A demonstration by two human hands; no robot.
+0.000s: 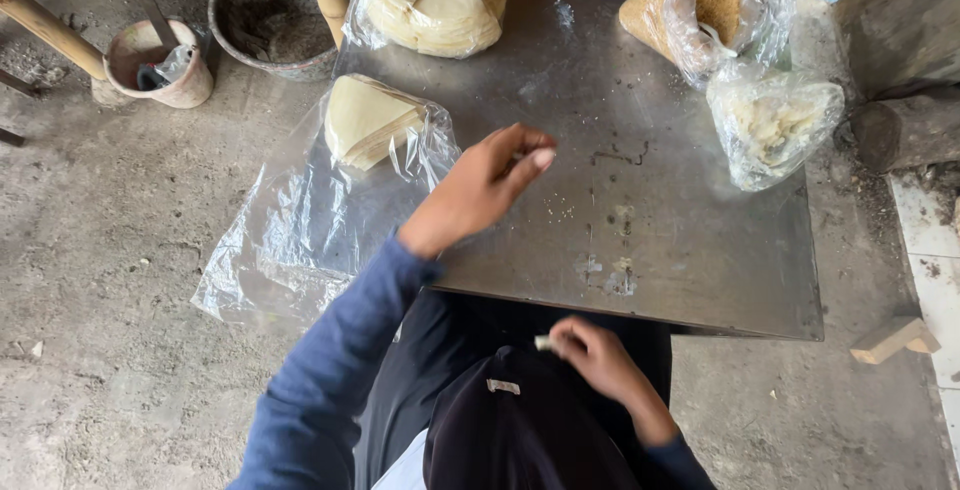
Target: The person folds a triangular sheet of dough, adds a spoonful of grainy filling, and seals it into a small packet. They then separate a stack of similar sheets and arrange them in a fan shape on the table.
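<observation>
The left hand hovers mid-frame above the metal desk, grip loosely curled and empty. The right hand, lower centre over the lap, pinches a small pale scrap. Held so lightly off the desk, the scrap could drop to the floor.

Rough grey concrete floor in flat daylight. A dull metal desk fills the centre. At eleven o'clock, a dusty basin and small pot; bamboo poles at ten; wooden blocks at two.
</observation>
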